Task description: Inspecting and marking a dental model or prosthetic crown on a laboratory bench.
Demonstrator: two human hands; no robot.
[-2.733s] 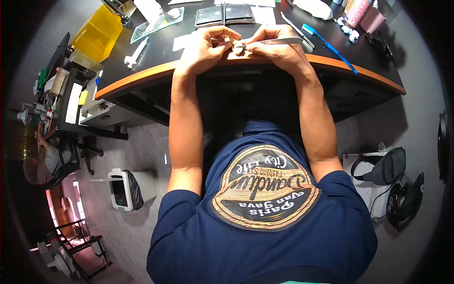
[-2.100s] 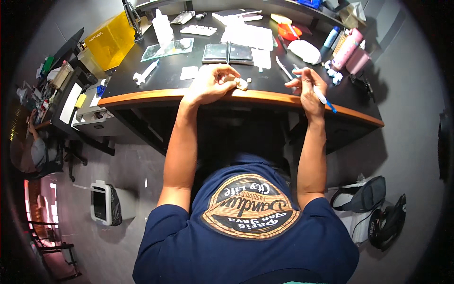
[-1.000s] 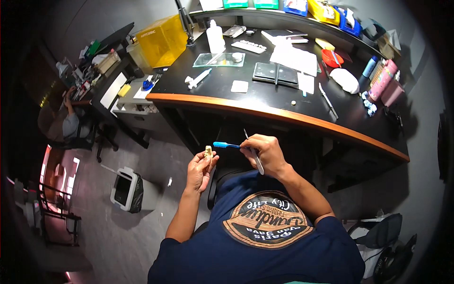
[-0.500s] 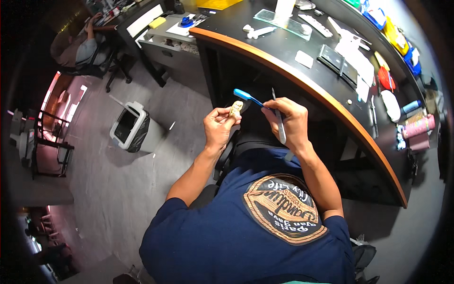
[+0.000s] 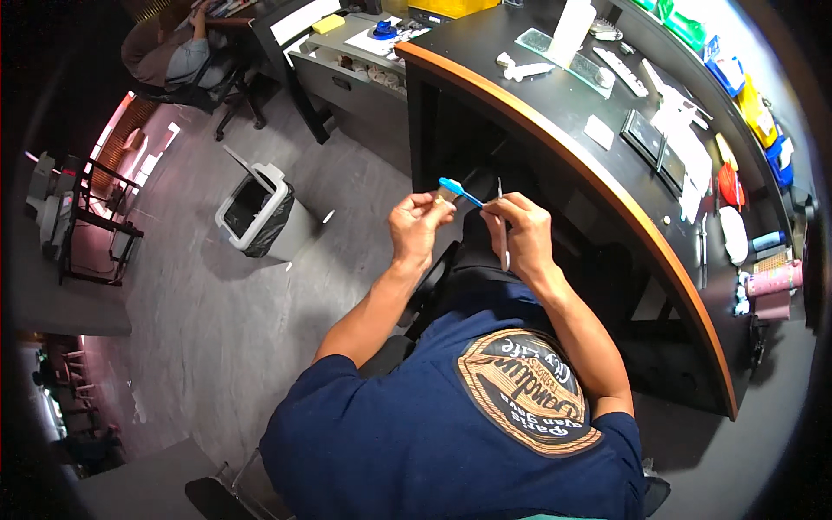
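Along the upper right of the view, a black counter (image 5: 563, 104) with an orange-brown edge curves past the worker's right side. To the left, well apart from the hands, a light grey waste bin (image 5: 299, 230) with a black liner stands below counter height. On the counter lies a flat black two-part case (image 5: 641, 139); farther back stands a white bottle (image 5: 572, 30). Both hands are raised in front of the body, clear of the counter, near each other but not touching. The left hand (image 5: 416, 230) is partly closed, with thumb and fingertips pinched together. The right hand (image 5: 524, 232) is closed in a pinch grip and retains two tools: a blue toothbrush (image 5: 459, 191), its head directed toward the left hand, and a slim metal tool (image 5: 505, 251), which crosses the fingers lengthwise and projects at both ends. A small cream-coloured piece (image 5: 443, 198) is located between the left fingertips, partly hidden by the brush head. Whether the bristles contact the piece cannot be determined from this angle.
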